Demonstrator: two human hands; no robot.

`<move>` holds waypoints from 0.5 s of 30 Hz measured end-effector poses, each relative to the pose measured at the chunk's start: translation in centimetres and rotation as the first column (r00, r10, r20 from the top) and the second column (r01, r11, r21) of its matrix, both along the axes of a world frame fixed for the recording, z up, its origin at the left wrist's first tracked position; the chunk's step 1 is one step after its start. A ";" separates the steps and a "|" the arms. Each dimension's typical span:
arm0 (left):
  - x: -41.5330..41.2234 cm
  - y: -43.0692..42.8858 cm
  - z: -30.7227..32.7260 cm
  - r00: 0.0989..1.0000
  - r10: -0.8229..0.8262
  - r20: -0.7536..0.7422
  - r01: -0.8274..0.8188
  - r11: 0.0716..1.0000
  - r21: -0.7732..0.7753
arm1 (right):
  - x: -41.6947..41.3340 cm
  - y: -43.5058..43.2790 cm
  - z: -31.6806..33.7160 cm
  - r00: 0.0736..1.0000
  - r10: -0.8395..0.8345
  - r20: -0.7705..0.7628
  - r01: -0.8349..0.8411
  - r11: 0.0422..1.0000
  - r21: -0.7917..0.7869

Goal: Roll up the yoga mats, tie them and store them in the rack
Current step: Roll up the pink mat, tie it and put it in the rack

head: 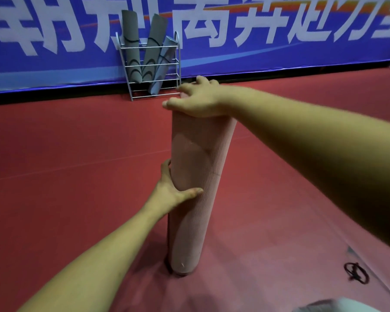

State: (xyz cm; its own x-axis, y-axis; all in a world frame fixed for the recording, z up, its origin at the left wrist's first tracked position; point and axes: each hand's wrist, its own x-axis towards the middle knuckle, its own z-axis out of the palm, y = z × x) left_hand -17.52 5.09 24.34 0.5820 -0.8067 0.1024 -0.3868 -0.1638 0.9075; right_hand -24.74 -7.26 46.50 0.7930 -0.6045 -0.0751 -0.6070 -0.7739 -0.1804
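Large white Chinese characters span the blue banner (pixel 279 56) across the top of the frame, cropped and not reliably legible.

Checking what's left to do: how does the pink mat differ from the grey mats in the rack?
The pink mat stands on the floor, left hand gripping it, right hand on top; the grey mats lean in the rack. The grey mats carry black ties; the pink mat shows none. A black tie lies on the floor. All are rolled.
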 end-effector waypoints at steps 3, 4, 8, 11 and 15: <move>0.1 -0.1 0.0 1.000 -0.016 0.003 0.016 1.000 0.008 | -0.4 -1.0 2.9 0.996 0.040 0.081 -0.027 0.988 -0.152; 0.0 -0.1 0.0 1.000 -0.029 0.001 0.029 1.000 0.006 | -0.4 -1.2 2.9 0.992 0.049 0.119 -0.029 0.987 -0.161; -0.6 0.2 -0.8 0.995 -0.046 0.086 0.037 0.994 0.104 | -1.6 -0.7 -3.9 0.998 -0.069 0.006 0.069 0.997 -0.036; -1.2 0.5 -0.9 0.993 -0.073 0.088 0.064 0.992 0.110 | -2.7 -0.6 -4.2 0.997 -0.068 -0.047 0.071 0.996 0.052; -1.4 0.1 -0.8 0.993 -0.079 0.090 0.072 0.994 0.085 | -2.7 -1.9 1.9 0.995 0.017 0.102 -0.015 1.000 -0.015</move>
State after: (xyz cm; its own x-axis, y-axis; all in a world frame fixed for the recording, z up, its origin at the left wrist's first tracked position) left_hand -18.93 5.22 23.54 0.5101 -0.8559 0.0852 -0.4829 -0.2031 0.8518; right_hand -27.39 -9.15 48.39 0.8057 -0.5922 0.0149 -0.5736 -0.7862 -0.2300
